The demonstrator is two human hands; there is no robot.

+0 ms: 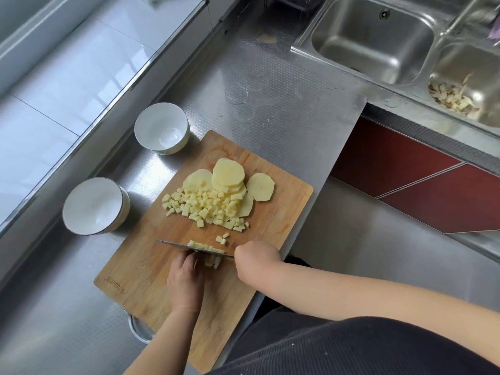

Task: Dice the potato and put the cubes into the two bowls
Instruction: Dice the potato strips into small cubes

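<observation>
Right hand (255, 255) wrapped round the knife (189, 246) handle. Left hand (185, 280) curled, fingertips pressing potato strips (212, 259) on the board (151, 266). Cubes (205, 209) and slices (228, 173) heaped beyond. Two bowls (96, 207) empty on the worktop (270, 104).

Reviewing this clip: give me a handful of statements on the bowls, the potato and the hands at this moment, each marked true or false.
1. Both white bowls, the far bowl and the near bowl, already hold potato cubes. False: both are empty.
2. The pile of cubes lies on the cutting board. True.
3. No uncut potato slices remain. False: a stack of round slices sits beyond the cubes.
4. The right hand has its grip at the handle end of the knife, whose blade is across the potato strips. True.
5. The left hand rests on the steel counter. False: it steadies the potato strips on the board.
</observation>
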